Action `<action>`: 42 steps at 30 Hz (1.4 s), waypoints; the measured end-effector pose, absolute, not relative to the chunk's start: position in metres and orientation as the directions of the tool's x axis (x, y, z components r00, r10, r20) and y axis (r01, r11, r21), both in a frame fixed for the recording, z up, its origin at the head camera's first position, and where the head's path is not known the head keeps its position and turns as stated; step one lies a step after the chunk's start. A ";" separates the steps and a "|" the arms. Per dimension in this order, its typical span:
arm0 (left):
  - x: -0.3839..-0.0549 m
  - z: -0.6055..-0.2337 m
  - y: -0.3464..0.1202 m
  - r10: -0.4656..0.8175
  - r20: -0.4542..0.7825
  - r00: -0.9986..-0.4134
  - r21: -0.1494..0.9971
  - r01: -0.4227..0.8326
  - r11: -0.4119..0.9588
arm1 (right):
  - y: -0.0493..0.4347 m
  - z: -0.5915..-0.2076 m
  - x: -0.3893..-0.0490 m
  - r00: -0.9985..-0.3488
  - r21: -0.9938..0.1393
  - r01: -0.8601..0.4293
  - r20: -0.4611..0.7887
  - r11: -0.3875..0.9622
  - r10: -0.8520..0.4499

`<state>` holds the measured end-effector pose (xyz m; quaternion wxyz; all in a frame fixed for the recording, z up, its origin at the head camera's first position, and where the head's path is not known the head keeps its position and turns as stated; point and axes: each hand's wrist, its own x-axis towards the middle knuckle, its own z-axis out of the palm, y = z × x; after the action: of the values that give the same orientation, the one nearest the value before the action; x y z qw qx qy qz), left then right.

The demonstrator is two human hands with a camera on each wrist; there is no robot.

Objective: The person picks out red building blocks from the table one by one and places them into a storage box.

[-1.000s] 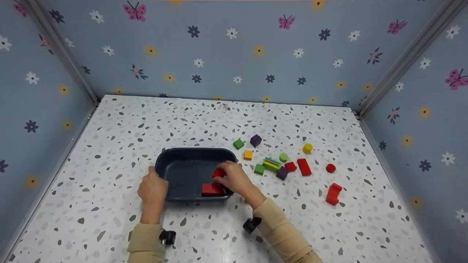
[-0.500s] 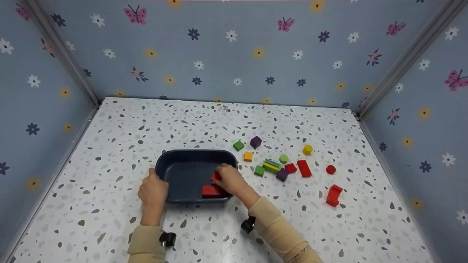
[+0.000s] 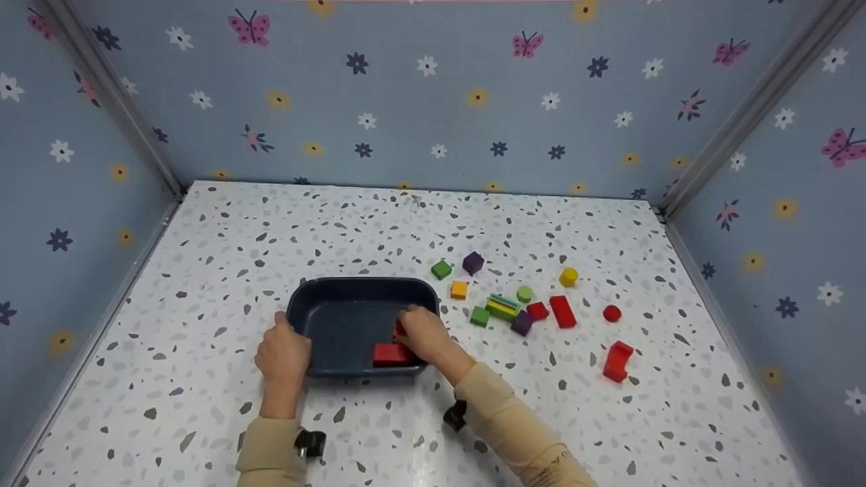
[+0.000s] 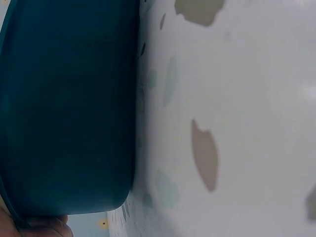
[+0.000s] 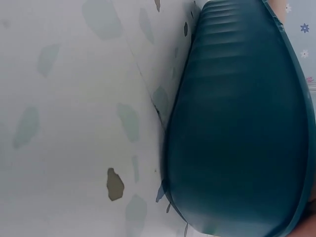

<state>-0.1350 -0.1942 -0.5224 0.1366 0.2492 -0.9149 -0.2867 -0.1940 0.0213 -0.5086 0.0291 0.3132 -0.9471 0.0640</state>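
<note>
The right hand (image 3: 427,334) has dipped slightly, pinching a red block (image 3: 399,329); the left hand (image 3: 283,353) grips the tray (image 3: 342,328).

Head view downward — wrist views beside tray (image 4: 69,108).

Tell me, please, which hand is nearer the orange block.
Right: the right hand is at the right end of the tray, in front and left of the orange block; the left hand grips the opposite end.

Your white, grey-speckled table (image 3: 223,237) carries a dark tray (image 3: 342,328); to its right you see scattered green blocks (image 3: 441,270), purple blocks (image 3: 473,263), red blocks (image 3: 562,312), an orange block (image 3: 459,290), a yellow cylinder (image 3: 568,277) and, nearer you, a curved red piece (image 3: 616,362).
</note>
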 end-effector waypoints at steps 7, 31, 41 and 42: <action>-0.135 -0.522 -0.194 -0.538 0.097 -0.837 0.593 -0.386 0.707 | 0.019 -0.510 -0.193 -0.816 -0.052 -0.579 0.057 0.814 -0.576; -0.135 -0.522 -0.194 -0.526 0.084 -0.846 0.573 -0.391 0.720 | 0.015 -0.513 -0.194 -0.839 -0.020 -0.544 0.033 0.839 -0.543; -0.135 -0.523 -0.194 -0.532 0.106 -0.840 0.576 -0.385 0.722 | 0.015 -0.511 -0.192 -0.839 0.008 -0.543 0.031 0.840 -0.543; -0.135 -0.523 -0.194 -0.533 0.109 -0.839 0.576 -0.384 0.722 | 0.015 -0.511 -0.192 -0.837 0.010 -0.546 0.028 0.838 -0.546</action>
<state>-0.1349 -0.1942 -0.5225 0.1348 0.2497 -0.9180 -0.2771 -0.1918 0.0149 -0.5106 0.0149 0.2847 -0.9585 -0.0006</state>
